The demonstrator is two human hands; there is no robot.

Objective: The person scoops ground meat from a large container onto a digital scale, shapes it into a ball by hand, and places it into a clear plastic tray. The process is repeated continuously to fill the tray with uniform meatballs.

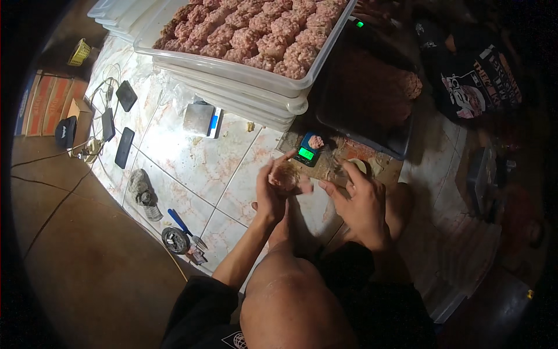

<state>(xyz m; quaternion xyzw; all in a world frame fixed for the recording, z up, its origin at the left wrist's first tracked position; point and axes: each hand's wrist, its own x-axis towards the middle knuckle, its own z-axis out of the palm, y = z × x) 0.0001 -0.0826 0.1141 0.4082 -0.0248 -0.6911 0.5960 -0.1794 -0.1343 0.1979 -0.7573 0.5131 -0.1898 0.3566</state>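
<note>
My left hand cups a lump of minced meat, somewhat blurred. To its right, my right hand has thumb and fingers apart, and I see nothing held between them. Just beyond both hands, a small digital scale with a lit green display carries a small piece of minced meat. It rests on a brownish, meat-smeared board. A pale round object lies partly hidden behind my right fingers. Past the board, a dark tray holds a large mass of minced meat.
Stacked clear plastic containers stand ahead, the top one filled with rows of meatballs. Leftward on the tiles are another scale, phones, cables, a rag, a blue-handled fork and an ashtray. A person sits at right.
</note>
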